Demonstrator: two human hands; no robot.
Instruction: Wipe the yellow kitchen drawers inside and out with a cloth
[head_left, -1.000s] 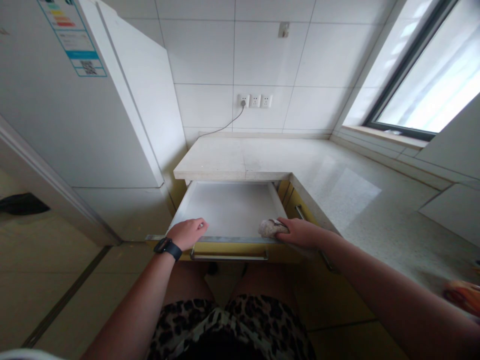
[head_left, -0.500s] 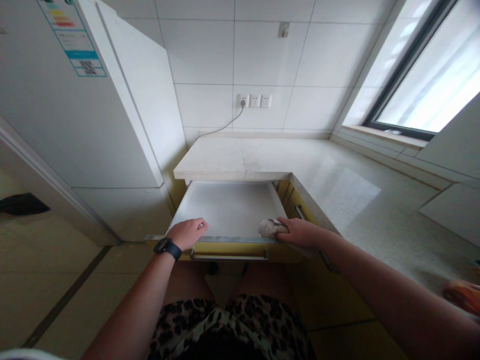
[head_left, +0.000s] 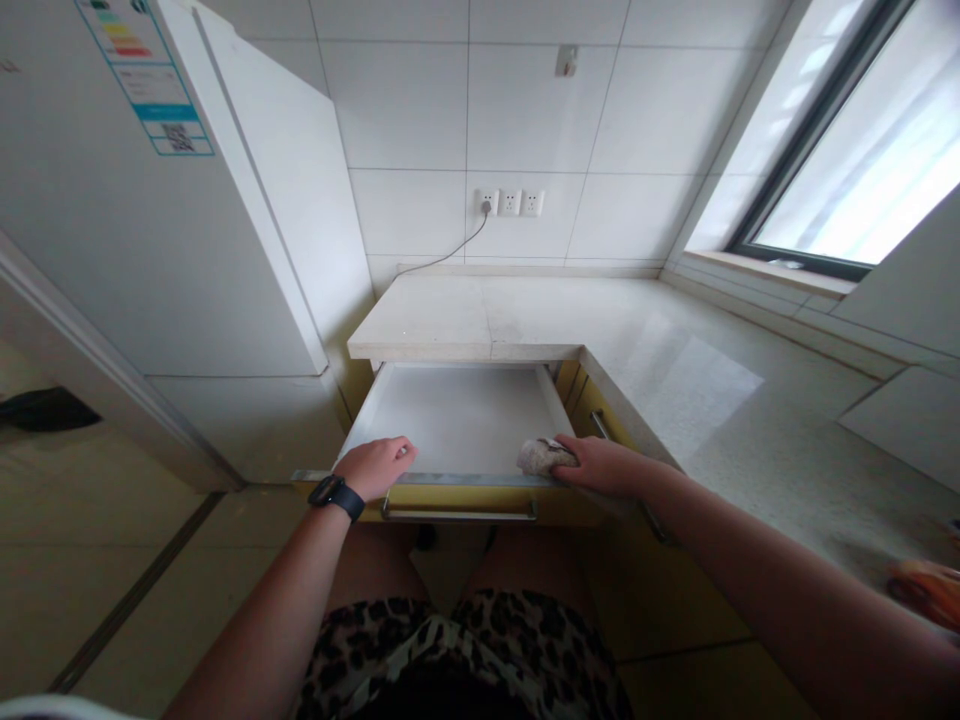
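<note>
A drawer point(head_left: 457, 410) with a white inside and yellow front stands pulled out under the counter. My left hand point(head_left: 373, 466), with a dark watch on the wrist, rests curled over the drawer's front edge near its left corner. My right hand point(head_left: 600, 464) grips a crumpled grey-brown cloth point(head_left: 538, 455) at the drawer's front right corner, pressed against the inside. A metal bar handle point(head_left: 459, 514) runs along the drawer front below both hands.
A white fridge point(head_left: 150, 220) stands close on the left. The pale stone counter point(head_left: 675, 360) wraps from the back wall to the right under a window point(head_left: 862, 170). Wall sockets point(head_left: 510, 202) with a plugged cable sit above the counter. An orange object point(head_left: 926, 590) lies at the right edge.
</note>
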